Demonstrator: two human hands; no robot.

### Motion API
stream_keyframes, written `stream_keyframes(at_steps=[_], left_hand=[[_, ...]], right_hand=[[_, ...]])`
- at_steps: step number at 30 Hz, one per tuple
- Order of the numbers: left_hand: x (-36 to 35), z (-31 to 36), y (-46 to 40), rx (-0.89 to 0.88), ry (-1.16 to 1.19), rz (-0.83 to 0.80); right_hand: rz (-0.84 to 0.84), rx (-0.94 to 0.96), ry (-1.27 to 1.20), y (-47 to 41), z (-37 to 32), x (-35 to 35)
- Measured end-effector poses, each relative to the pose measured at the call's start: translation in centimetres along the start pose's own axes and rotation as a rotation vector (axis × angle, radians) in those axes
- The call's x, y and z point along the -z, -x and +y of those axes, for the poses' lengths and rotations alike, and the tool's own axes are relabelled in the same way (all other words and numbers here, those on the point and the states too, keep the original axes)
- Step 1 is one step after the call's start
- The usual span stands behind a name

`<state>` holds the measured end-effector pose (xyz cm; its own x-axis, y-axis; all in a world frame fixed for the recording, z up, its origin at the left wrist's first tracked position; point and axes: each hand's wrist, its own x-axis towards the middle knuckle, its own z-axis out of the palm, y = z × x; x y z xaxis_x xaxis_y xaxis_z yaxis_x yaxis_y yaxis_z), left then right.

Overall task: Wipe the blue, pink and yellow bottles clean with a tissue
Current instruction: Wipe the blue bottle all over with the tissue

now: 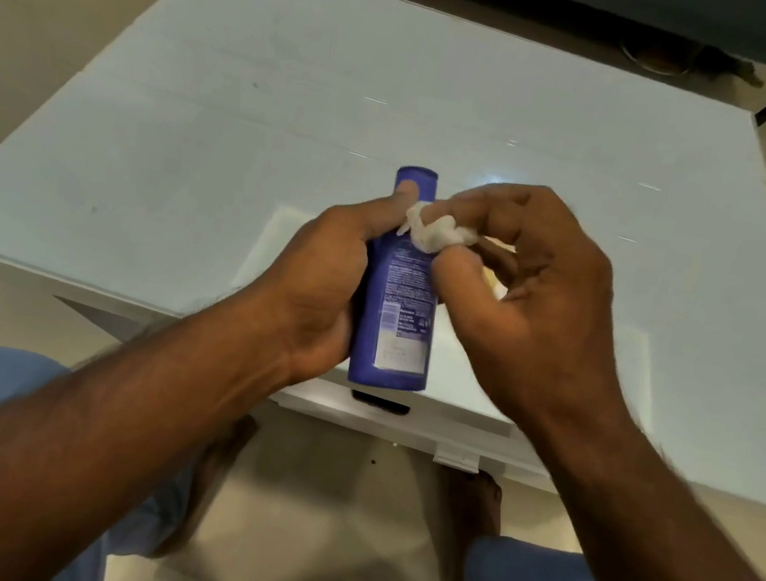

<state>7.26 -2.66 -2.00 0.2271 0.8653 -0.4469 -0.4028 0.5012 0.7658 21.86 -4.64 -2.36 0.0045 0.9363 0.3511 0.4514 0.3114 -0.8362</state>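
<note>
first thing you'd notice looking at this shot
The blue bottle in the middle of the frame, gripped upright by the left hand above the near edge of the white table. Next, the crumpled white tissue that the right hand pinches against the bottle's upper side.

- A single head-worn, wide-angle camera looks forward and steeply down from the seated person's eye level; no second view shares the scene.
- Close range: both forearms enter from 7 and 5 o'clock, and the left hand (322, 280) and right hand (538, 291) meet near centre.
- The pale bench (301, 99) fills the frame toward 12 o'clock; knees and bare feet on the floor (334, 510) lie at 6 o'clock.
</note>
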Motion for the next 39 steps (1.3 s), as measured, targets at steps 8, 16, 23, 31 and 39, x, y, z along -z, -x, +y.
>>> stream_keyframes(at_steps=[8, 16, 23, 31, 39], left_hand=[[0.8, 1.7, -0.9, -0.044, 0.143, 0.075], [0.4, 1.1, -0.6, -0.028, 0.118, 0.047], [0.4, 0.3, 0.0, -0.133, -0.217, -0.017], [-0.2, 0.6, 0.0, -0.284, -0.575, -0.167], [0.4, 0.4, -0.1, -0.418, -0.781, -0.155]], right_hand=[[-0.148, 0.128, 0.136, 0.6, 0.0, -0.4], [-0.128, 0.104, 0.114, 0.9, -0.1, -0.5], [0.027, -0.053, 0.063, -0.1, 0.5, 0.5], [0.205, -0.055, -0.028, -0.6, 0.1, 1.1], [0.146, 0.052, 0.016, -0.7, 0.1, 1.3]])
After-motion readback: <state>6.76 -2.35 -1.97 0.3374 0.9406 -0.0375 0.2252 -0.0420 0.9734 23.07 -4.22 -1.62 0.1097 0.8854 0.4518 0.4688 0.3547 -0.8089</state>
